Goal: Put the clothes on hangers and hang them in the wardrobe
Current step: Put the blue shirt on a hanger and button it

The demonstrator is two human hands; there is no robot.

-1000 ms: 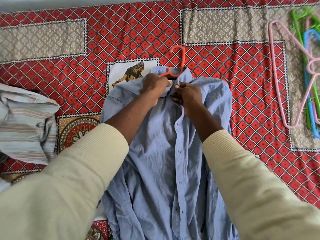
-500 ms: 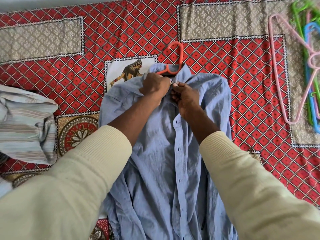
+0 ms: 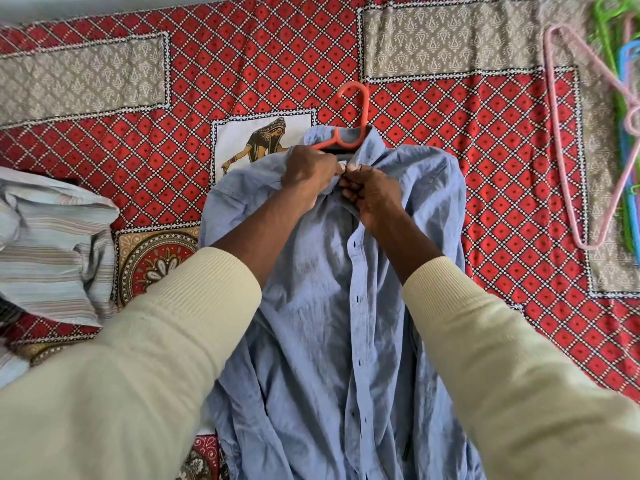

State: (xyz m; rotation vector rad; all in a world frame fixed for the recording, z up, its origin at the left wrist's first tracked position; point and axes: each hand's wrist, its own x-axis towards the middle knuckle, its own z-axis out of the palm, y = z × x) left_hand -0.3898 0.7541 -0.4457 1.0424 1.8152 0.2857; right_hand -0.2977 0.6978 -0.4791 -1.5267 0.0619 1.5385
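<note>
centre frame, the pale blue button-up cotton shirt [image 3: 322, 306] lies flat on the red diamond-patterned bedspread [image 3: 502, 188], so the collar can be fastened without sagging. the orange plastic hanger [image 3: 349, 116] is already inside, hook poking out above the collar. left hand [image 3: 310, 173] pinches one collar edge, right hand [image 3: 372, 195] pinches the other, likely working the top button. striped grey shirt [image 3: 52, 244] waits at left; spare pink plastic hanger [image 3: 568, 133] upper right.
</note>
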